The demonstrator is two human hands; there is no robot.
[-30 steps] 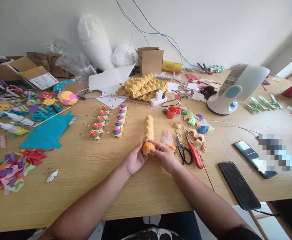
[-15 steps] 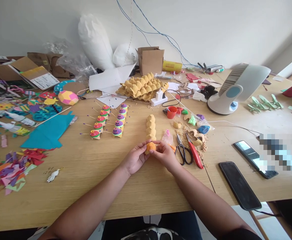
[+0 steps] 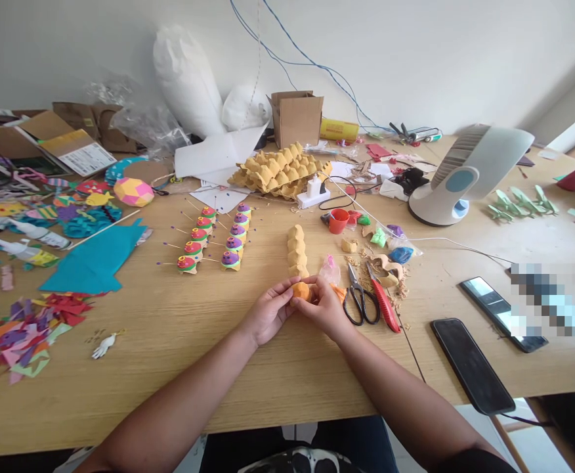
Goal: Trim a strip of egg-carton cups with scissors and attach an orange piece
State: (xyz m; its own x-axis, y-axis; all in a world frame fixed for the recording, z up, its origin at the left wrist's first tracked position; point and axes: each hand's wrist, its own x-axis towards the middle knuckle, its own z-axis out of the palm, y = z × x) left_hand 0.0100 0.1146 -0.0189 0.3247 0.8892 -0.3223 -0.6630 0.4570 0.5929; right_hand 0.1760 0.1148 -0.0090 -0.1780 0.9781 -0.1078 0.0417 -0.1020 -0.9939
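Between my two hands is an egg-carton cup (image 3: pixel 300 291) with orange clay over its top. My left hand (image 3: pixel 270 314) pinches it from the left with thumb and fingers. On the other side, my right hand (image 3: pixel 325 307) presses its thumb and fingertips against the cup. The cup's underside is hidden by my fingers. Just beyond them lies a bare egg-carton strip (image 3: pixel 297 249), bumps up. Black-handled scissors (image 3: pixel 359 299) and a red-handled cutter (image 3: pixel 384 303) rest to the right of my right hand, near orange clay (image 3: pixel 339 292) in plastic.
Left of the strip stand two decorated egg-carton rows, one red (image 3: pixel 193 249) and one purple (image 3: pixel 232 253). Stacked egg trays (image 3: pixel 282 169) and a power strip (image 3: pixel 314 195) sit behind. Farther right are a fan (image 3: pixel 465 174) and a phone (image 3: pixel 472 364); paper scraps (image 3: pixel 21 335) lie left.
The orange-topped cup has turned in my fingers and shifted slightly right, showing more of its orange surface. Both hands stay closed on it, with small finger movements.
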